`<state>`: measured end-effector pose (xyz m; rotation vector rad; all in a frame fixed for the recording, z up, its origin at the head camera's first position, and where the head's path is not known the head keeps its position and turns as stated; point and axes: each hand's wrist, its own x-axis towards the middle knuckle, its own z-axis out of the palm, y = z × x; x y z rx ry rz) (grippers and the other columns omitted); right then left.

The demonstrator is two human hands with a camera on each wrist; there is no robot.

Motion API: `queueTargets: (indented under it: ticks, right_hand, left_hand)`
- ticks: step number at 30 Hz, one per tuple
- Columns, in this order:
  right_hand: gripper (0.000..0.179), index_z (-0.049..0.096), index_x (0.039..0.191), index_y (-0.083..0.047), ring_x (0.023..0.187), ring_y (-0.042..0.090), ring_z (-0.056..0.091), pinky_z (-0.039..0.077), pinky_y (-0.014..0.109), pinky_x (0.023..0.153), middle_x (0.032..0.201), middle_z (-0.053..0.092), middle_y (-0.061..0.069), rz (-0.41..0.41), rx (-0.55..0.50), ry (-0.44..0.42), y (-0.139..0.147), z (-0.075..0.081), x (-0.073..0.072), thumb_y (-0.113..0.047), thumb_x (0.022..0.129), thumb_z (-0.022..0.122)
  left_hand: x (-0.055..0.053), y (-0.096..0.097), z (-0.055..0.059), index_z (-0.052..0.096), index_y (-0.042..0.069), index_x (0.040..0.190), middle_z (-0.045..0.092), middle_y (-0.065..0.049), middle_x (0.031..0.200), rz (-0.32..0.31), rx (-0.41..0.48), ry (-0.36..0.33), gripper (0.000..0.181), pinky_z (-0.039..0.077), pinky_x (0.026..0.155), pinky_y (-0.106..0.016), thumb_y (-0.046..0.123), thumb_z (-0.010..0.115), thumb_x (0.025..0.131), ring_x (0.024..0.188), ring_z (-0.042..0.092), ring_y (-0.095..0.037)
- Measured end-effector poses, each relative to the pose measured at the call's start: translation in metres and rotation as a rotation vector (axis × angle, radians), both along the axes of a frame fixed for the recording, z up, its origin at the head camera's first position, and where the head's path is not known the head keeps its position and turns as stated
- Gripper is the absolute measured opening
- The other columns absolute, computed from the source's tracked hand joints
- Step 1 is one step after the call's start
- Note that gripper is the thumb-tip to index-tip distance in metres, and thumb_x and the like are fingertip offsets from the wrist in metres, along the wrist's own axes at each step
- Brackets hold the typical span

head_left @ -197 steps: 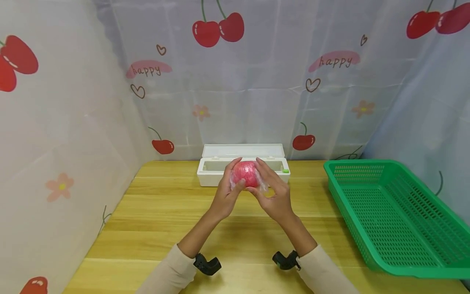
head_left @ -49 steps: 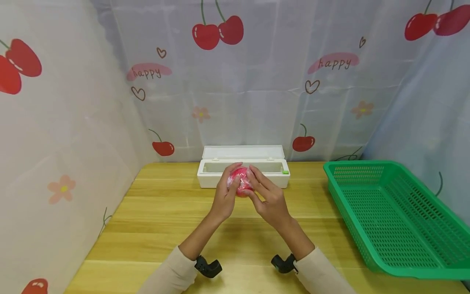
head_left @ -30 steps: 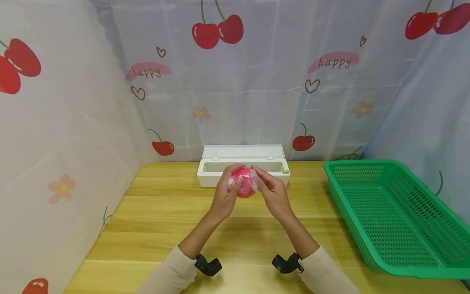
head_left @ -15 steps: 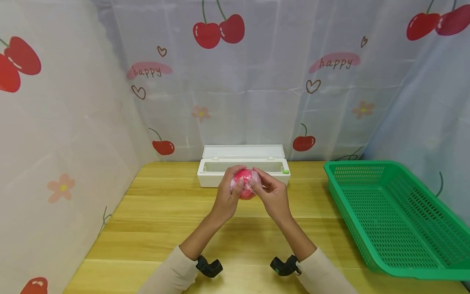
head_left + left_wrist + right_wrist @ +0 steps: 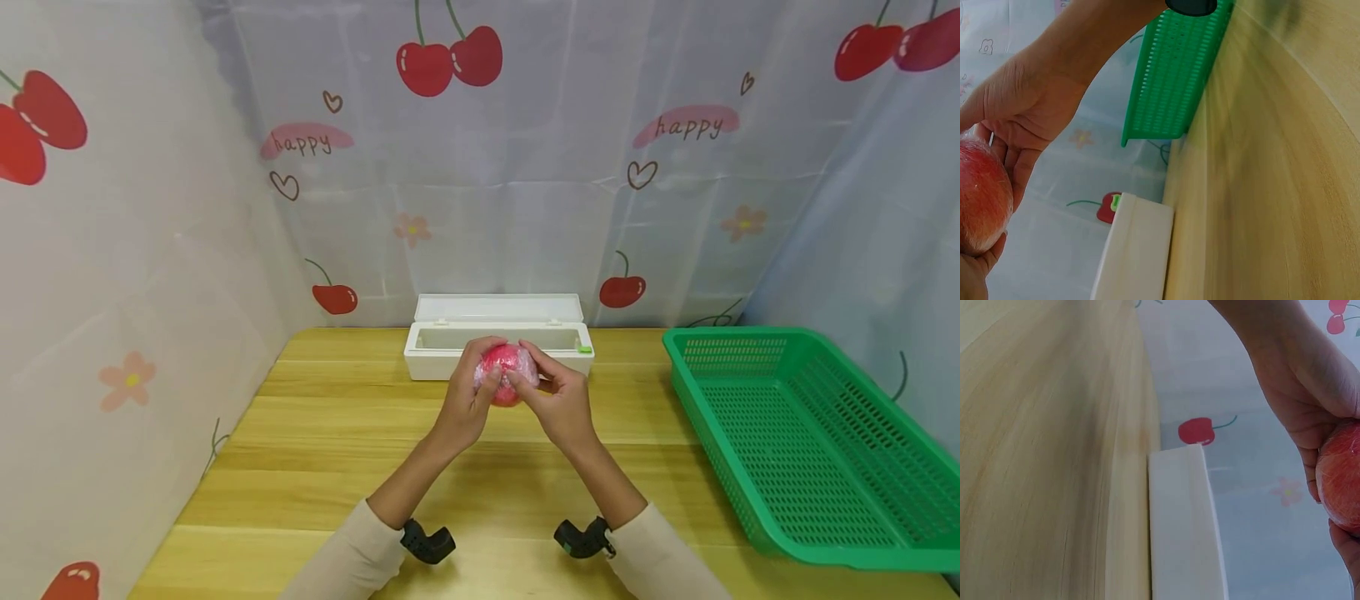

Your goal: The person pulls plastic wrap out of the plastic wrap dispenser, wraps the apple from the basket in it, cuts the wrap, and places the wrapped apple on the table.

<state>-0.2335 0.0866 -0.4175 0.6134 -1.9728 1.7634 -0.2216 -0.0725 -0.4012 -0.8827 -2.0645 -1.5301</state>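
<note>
A red apple (image 5: 501, 357) wrapped in clear plastic film is held up between both hands over the table, in front of the white box. My left hand (image 5: 461, 402) grips its left side, with the thumb on the near face. From the right, my right hand (image 5: 562, 406) holds it, its thumb pressing the film close beside the left thumb. Crinkled film shows at the apple's sides. In the left wrist view the apple (image 5: 982, 197) looks tightly covered and shiny. The right wrist view shows the apple (image 5: 1342, 478) partly cut off at the edge.
Behind the hands stands a long white cling film box (image 5: 435, 367), lid (image 5: 498, 307) raised, with a green slider (image 5: 584, 349) at its right end. A green plastic basket (image 5: 720, 467) sits on the right of the wooden table (image 5: 322, 433). A cherry-print curtain (image 5: 510, 242) hangs behind.
Both hands have lowered the apple slightly and turned it. The right hand has shifted its grip, its thumb moving onto the near face. The loose film at the right lies closer to the apple.
</note>
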Motion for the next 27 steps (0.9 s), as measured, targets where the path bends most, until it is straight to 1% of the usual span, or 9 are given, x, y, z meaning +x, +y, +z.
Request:
queueTargets:
  ticks: [4,6,11,13,16,19,23,25,27]
  right_hand:
    - [0.045,0.062,0.127,0.014,0.093,0.032,0.07,0.059,0.021,0.076,0.117,0.069,0.029,-0.025,0.033,0.057,-0.001,0.015,0.012,0.004,0.086,0.077]
    - [0.043,0.062,0.127,0.016,0.094,0.031,0.07,0.058,0.02,0.076,0.116,0.069,0.029,-0.021,0.048,0.077,-0.001,0.02,0.016,0.005,0.087,0.075]
    - [0.05,0.057,0.136,0.01,0.106,0.034,0.068,0.059,0.023,0.08,0.127,0.066,0.026,0.044,0.061,0.081,0.002,0.001,0.0,0.008,0.088,0.071]
    - [0.054,0.056,0.139,0.008,0.11,0.033,0.067,0.059,0.025,0.08,0.131,0.064,0.025,0.066,0.058,0.078,0.004,-0.008,-0.008,0.009,0.088,0.072]
    - [0.055,0.057,0.139,0.006,0.111,0.028,0.067,0.06,0.027,0.079,0.133,0.064,0.021,0.08,0.047,0.087,0.005,-0.013,-0.012,0.007,0.087,0.074]
    - [0.054,0.059,0.138,0.005,0.109,0.024,0.069,0.06,0.028,0.078,0.131,0.066,0.018,0.084,0.03,0.112,0.006,-0.015,-0.013,0.004,0.087,0.076]
    - [0.053,0.06,0.137,0.005,0.106,0.022,0.07,0.061,0.029,0.077,0.129,0.068,0.016,0.088,0.027,0.136,0.006,-0.014,-0.012,0.001,0.087,0.078]
    - [0.053,0.06,0.138,0.004,0.106,0.021,0.069,0.06,0.028,0.078,0.13,0.067,0.017,0.103,0.03,0.131,0.006,-0.014,-0.011,0.0,0.088,0.077]
    - [0.053,0.059,0.14,0.001,0.108,0.017,0.069,0.06,0.027,0.079,0.131,0.066,0.017,0.123,0.033,0.121,0.007,-0.014,-0.011,0.001,0.089,0.075]
  left_hand:
    - [-0.001,-0.001,-0.001,0.046,-0.006,0.135,0.052,-0.019,0.131,-0.015,0.005,-0.016,0.033,0.058,0.09,-0.04,0.001,0.046,0.103,0.113,0.057,-0.031]
    - [-0.005,-0.002,-0.004,0.046,-0.006,0.136,0.052,-0.019,0.131,-0.011,0.005,-0.025,0.034,0.058,0.09,-0.04,0.001,0.046,0.102,0.113,0.057,-0.031]
    - [-0.022,-0.004,-0.02,0.046,0.0,0.14,0.053,-0.017,0.133,0.013,0.022,-0.047,0.035,0.057,0.091,-0.039,0.004,0.046,0.104,0.114,0.057,-0.03]
    - [-0.026,-0.005,-0.024,0.046,0.004,0.141,0.054,-0.014,0.134,0.01,0.03,-0.051,0.035,0.057,0.09,-0.038,0.007,0.046,0.106,0.113,0.057,-0.029]
    - [-0.028,-0.007,-0.026,0.046,0.006,0.141,0.054,-0.01,0.135,-0.011,0.031,-0.046,0.035,0.058,0.089,-0.036,0.013,0.047,0.107,0.113,0.058,-0.027]
    - [-0.029,-0.008,-0.027,0.046,0.008,0.142,0.054,-0.008,0.135,-0.026,0.022,-0.036,0.035,0.058,0.089,-0.036,0.017,0.046,0.108,0.114,0.058,-0.024]
    - [-0.028,-0.01,-0.027,0.046,0.009,0.142,0.054,-0.007,0.136,-0.01,0.014,-0.033,0.038,0.058,0.089,-0.035,0.026,0.045,0.109,0.113,0.058,-0.023]
    - [-0.028,-0.011,-0.027,0.046,0.008,0.142,0.055,-0.007,0.136,-0.002,0.018,-0.03,0.042,0.058,0.088,-0.036,0.034,0.045,0.109,0.112,0.058,-0.023]
    - [-0.028,-0.012,-0.026,0.046,0.01,0.143,0.056,-0.006,0.135,-0.006,0.028,-0.034,0.049,0.059,0.088,-0.036,0.044,0.047,0.107,0.112,0.059,-0.024]
